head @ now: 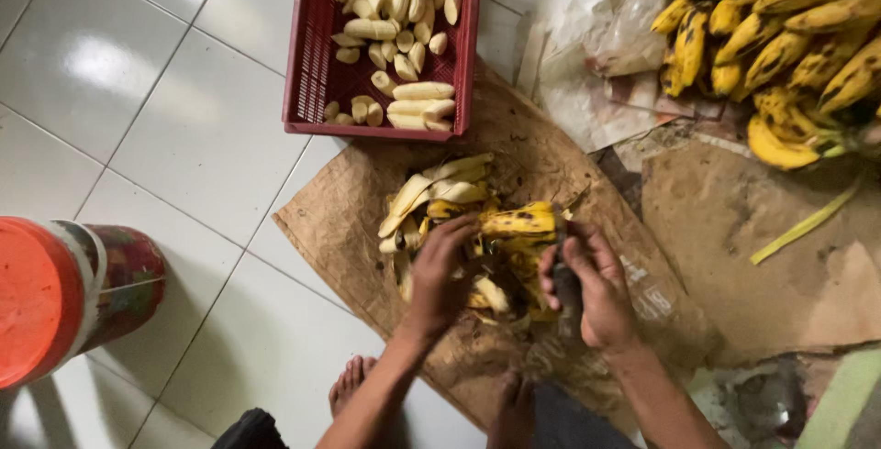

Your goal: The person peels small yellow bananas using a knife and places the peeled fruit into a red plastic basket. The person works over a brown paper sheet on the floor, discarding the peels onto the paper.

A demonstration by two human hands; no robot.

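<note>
Just between both hands (514,275): yellow banana (519,221).

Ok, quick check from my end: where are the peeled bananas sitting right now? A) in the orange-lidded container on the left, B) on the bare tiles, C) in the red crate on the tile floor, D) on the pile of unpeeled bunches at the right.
C: the pale peeled bananas lie inside the red crate at the top of the view, beyond the peel heap on the brown cardboard.
</note>
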